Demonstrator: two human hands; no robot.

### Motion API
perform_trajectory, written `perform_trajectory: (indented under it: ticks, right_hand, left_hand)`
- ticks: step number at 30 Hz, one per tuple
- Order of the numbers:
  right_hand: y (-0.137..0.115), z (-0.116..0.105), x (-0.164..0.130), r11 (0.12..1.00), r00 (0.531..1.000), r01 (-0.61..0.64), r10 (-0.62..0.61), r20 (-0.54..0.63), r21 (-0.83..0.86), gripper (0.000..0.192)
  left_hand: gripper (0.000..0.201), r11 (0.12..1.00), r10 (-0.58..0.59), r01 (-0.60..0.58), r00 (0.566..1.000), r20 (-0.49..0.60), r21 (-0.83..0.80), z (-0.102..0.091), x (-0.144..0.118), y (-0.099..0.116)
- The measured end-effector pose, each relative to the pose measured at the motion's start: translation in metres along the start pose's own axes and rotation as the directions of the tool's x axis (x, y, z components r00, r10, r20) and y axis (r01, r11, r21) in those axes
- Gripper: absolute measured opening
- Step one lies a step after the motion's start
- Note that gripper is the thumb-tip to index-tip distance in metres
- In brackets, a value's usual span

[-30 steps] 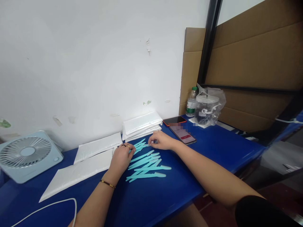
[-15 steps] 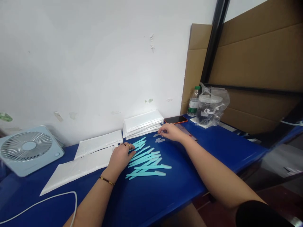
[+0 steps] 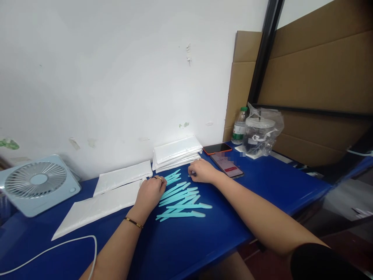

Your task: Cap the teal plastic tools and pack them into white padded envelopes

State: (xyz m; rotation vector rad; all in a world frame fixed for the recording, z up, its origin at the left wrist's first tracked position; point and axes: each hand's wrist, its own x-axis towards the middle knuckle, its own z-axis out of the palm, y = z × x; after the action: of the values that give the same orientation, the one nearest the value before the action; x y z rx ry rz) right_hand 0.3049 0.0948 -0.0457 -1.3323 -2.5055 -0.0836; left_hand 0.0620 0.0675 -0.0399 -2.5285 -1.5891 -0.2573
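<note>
Several slim teal eyebrow razors (image 3: pixel 182 201) lie fanned out on the blue tabletop, with a smaller cluster of the same razors (image 3: pixel 173 177) just behind them. My left hand (image 3: pixel 151 190) rests at the left ends of that rear cluster. Its thumb and fingers are closed on a razor there, the grip partly hidden. Right of the cluster, my right hand (image 3: pixel 202 171) is closed low over the table, fingertips pinching a small translucent plastic cap (image 3: pixel 189 175). Most of the cap is covered by the fingers.
White plastic mailing bags (image 3: pixel 99 206) lie at left; more form a stack (image 3: pixel 176 151) by the wall. Two phones, one dark (image 3: pixel 217 148) and one lit (image 3: pixel 229 165), are behind my right hand. A bottle (image 3: pixel 239 128), bagged cup (image 3: pixel 259 136), fan (image 3: pixel 40 186) and white cable (image 3: pixel 58 241) stand around.
My right hand has moved left and slightly nearer, covering the translucent caps and uncovering the lit phone. My left thumb has drawn in against the fingers.
</note>
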Motion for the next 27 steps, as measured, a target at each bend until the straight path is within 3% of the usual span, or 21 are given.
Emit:
perform_trajectory:
  ticks: [5,12,20,24,27]
  right_hand:
    - [-0.003,0.004,0.002,0.999,0.999,0.046,-0.045,-0.016,0.029,0.013]
    - [-0.005,0.006,0.002,0.927,0.992,0.127,-0.110,-0.068,0.353,0.019]
    - [-0.013,0.005,0.004,0.888,0.977,0.213,-0.192,-0.091,0.408,0.019]
    - [-0.021,0.001,0.003,0.880,0.974,0.221,-0.217,-0.058,0.420,0.020]
    - [-0.014,-0.008,-0.001,0.866,0.980,0.189,-0.194,-0.038,0.462,0.020]
  left_hand:
    - [0.031,1.000,0.012,-0.012,1.000,-0.009,-0.014,-0.001,0.000,0.001]
    - [0.028,0.999,0.032,-0.034,0.999,-0.039,-0.038,-0.001,-0.001,0.001]
    - [0.027,0.995,0.081,-0.084,0.995,-0.065,-0.045,-0.005,-0.001,0.009]
    - [0.026,0.986,0.128,-0.132,0.991,-0.047,-0.098,-0.009,-0.004,0.015]
    - [0.025,0.979,0.125,-0.126,0.992,-0.015,-0.157,-0.008,-0.005,0.013]
